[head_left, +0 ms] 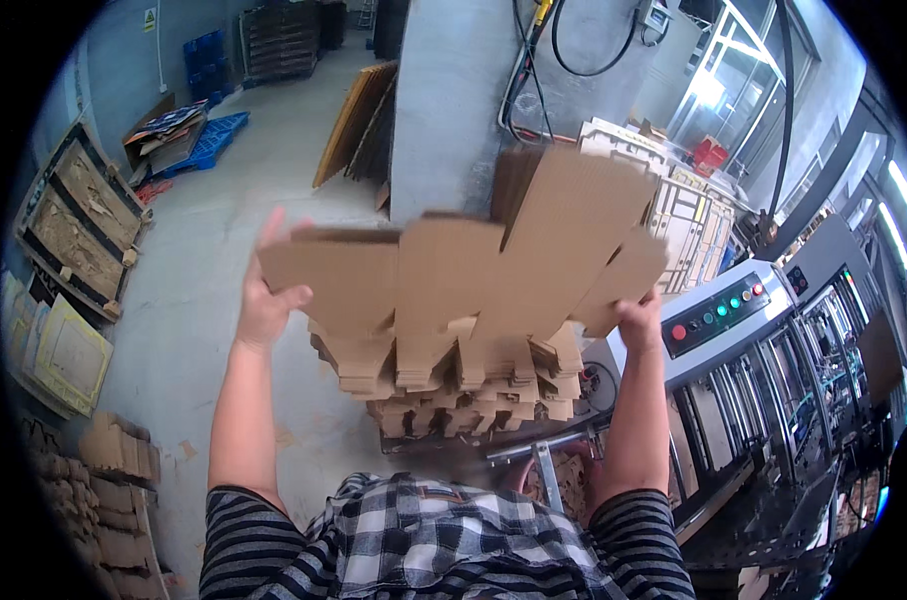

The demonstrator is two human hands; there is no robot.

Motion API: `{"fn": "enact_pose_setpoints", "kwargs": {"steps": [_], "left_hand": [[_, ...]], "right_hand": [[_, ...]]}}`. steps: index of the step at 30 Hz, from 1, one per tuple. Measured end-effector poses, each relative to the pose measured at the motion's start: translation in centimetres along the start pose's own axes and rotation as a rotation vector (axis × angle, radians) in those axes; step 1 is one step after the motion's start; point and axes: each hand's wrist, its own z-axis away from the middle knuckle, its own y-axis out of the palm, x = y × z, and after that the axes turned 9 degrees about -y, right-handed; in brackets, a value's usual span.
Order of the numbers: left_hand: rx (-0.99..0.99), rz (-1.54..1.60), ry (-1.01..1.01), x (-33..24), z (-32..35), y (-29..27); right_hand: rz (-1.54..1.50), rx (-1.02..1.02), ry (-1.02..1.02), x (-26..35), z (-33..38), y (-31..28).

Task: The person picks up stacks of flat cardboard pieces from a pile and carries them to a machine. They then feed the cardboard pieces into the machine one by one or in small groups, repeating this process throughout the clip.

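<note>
A bundle of flat die-cut cardboard blanks, brown with flaps and slots, is held up on edge in front of me. My left hand is closed on its left end, the thumb on the near face and the blurred fingers reaching past the edge. At the right end my right hand grips the same bundle, thumb in front and fingers mostly hidden behind. Below, a stack of similar cardboard blanks rises in uneven layers, partly covered by the bundle. Whether the bundle touches the stack I cannot tell.
To the right stands a machine with a button panel and metal rails. A metal bar crosses near my right forearm. More cardboard stacks lie at lower left. A blue pallet and leaning boards are farther back.
</note>
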Motion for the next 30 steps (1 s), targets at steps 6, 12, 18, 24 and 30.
{"fn": "enact_pose_setpoints", "kwargs": {"steps": [6,12,18,24,30], "left_hand": [[-0.009,-0.065,-0.151,2.9,2.2,-0.8],[-0.06,-0.099,-0.104,2.1,2.0,-0.3],[-0.08,-0.151,-0.154,3.2,1.6,-1.1],[-0.073,-0.352,-0.007,3.6,1.0,-1.0],[-0.015,-0.252,-0.128,3.3,-0.6,0.8]], "right_hand": [[-0.065,-0.031,0.041,-0.5,2.2,0.6],[-0.093,-0.027,-0.034,-0.7,1.5,0.3],[0.032,0.015,-0.005,-1.7,0.8,-1.0],[-0.029,0.024,-0.015,-2.3,1.8,-0.7],[-0.014,-0.002,0.055,-2.3,1.0,0.3]]}}
